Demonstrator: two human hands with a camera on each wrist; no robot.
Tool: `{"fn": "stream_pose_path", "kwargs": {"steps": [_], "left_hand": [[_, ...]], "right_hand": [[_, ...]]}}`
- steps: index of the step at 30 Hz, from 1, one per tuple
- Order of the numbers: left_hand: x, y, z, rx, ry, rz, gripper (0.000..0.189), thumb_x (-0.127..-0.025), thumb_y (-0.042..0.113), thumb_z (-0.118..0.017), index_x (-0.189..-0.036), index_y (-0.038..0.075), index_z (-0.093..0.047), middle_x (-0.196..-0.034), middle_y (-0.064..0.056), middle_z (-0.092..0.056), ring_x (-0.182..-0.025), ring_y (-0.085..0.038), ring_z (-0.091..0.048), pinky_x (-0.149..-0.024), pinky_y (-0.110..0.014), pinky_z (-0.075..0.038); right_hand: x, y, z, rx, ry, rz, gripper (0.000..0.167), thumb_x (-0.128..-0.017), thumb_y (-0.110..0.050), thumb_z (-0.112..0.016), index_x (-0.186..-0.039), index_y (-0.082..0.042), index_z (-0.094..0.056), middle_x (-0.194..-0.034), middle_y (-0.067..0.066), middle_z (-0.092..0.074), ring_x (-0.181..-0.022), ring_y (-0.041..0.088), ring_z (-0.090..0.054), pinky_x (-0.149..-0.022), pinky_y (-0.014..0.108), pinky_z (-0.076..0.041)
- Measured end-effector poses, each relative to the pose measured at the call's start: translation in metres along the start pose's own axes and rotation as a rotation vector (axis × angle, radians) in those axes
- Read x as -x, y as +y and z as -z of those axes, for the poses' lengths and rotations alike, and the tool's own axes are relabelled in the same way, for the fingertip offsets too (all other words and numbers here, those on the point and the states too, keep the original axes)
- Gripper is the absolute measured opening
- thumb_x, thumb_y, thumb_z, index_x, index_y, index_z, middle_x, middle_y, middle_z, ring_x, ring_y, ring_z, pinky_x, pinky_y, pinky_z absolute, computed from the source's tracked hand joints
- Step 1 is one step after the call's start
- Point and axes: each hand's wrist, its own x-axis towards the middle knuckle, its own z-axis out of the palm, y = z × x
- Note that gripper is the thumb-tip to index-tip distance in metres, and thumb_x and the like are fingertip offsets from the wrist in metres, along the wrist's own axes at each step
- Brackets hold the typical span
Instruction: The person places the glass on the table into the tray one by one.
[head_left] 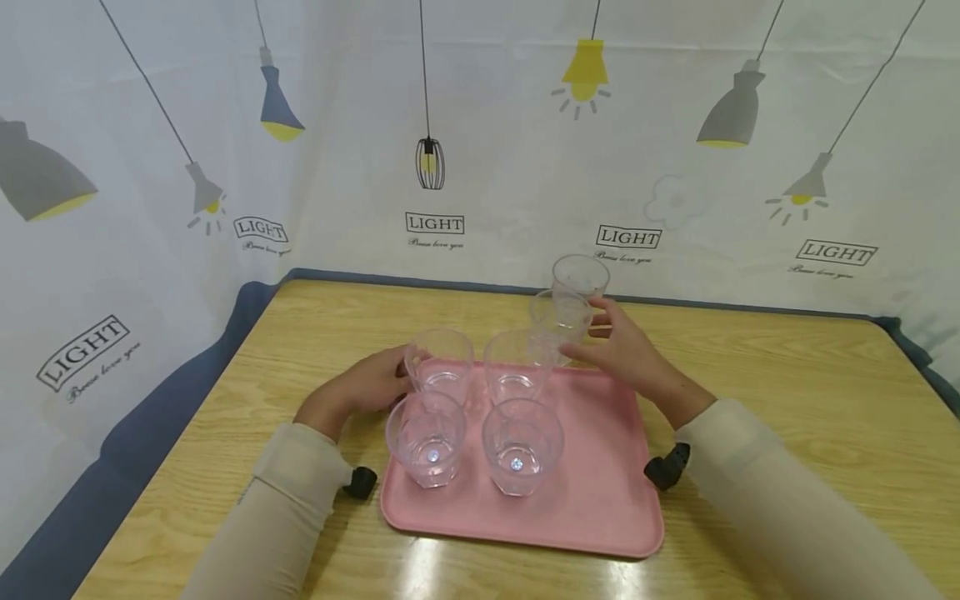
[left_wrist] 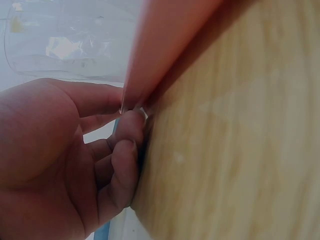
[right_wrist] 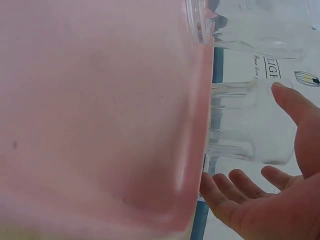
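My left hand point(head_left: 378, 379) is at the left edge of a pink tray point(head_left: 592, 467). In the left wrist view its thumb and curled fingers point(left_wrist: 127, 165) pinch the tray rim point(left_wrist: 160, 40). Several clear plastic cups stand upright on the tray in two rows, among them a front left cup point(head_left: 427, 437) and a front right cup point(head_left: 522, 446). Behind the tray, my right hand point(head_left: 626, 346) reaches around a clear cup point(right_wrist: 255, 122), thumb and fingers spread apart. Whether it touches that cup I cannot tell. Another clear cup point(head_left: 581, 275) stands farther back.
The wooden table point(head_left: 780, 400) extends on both sides of the tray. A white curtain point(head_left: 510, 108) printed with lamps hangs along the table's back and left. Cups crowd the tray's left half.
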Motion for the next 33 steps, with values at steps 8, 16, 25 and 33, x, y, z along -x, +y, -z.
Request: {"fn": "stream_pose_path", "kwargs": {"steps": [8, 16, 25, 33], "left_hand": [[0.002, 0.000, 0.001, -0.038, 0.016, -0.006, 0.035, -0.101, 0.019, -0.055, -0.135, 0.014, -0.055, -0.094, -0.005, -0.062, -0.087, -0.018, -0.059, -0.085, -0.034, -0.047], [0.001, -0.001, 0.001, -0.015, 0.001, 0.008, 0.033, -0.101, 0.019, -0.054, -0.134, 0.014, -0.054, -0.090, -0.006, -0.060, -0.078, -0.018, -0.059, -0.078, -0.032, -0.049], [0.001, 0.002, 0.001, -0.021, 0.004, -0.001, 0.033, -0.102, 0.022, -0.055, -0.134, 0.014, -0.055, -0.091, -0.005, -0.061, -0.082, -0.018, -0.059, -0.082, -0.033, -0.048], [0.001, 0.003, 0.001, -0.028, 0.004, 0.006, 0.035, -0.101, 0.020, -0.055, -0.136, 0.014, -0.054, -0.091, -0.005, -0.061, -0.081, -0.017, -0.059, -0.082, -0.033, -0.048]], "right_hand": [[-0.005, -0.002, -0.010, -0.043, -0.011, 0.026, 0.094, -0.086, -0.038, -0.079, -0.156, -0.010, -0.022, -0.145, 0.024, -0.042, -0.135, 0.041, -0.044, -0.107, 0.056, -0.043], [-0.007, -0.003, -0.014, -0.076, 0.009, 0.024, 0.090, -0.086, -0.033, -0.079, -0.154, -0.008, -0.025, -0.142, 0.023, -0.043, -0.131, 0.040, -0.049, -0.101, 0.051, -0.050], [-0.005, -0.002, -0.013, -0.116, 0.036, 0.022, 0.090, -0.086, -0.033, -0.080, -0.153, -0.009, -0.025, -0.143, 0.019, -0.044, -0.130, 0.039, -0.052, -0.095, 0.045, -0.054], [0.004, -0.004, -0.004, -0.095, 0.059, 0.015, 0.094, -0.084, -0.045, -0.079, -0.154, -0.014, -0.025, -0.145, 0.015, -0.045, -0.134, 0.038, -0.048, -0.100, 0.052, -0.050]]}}
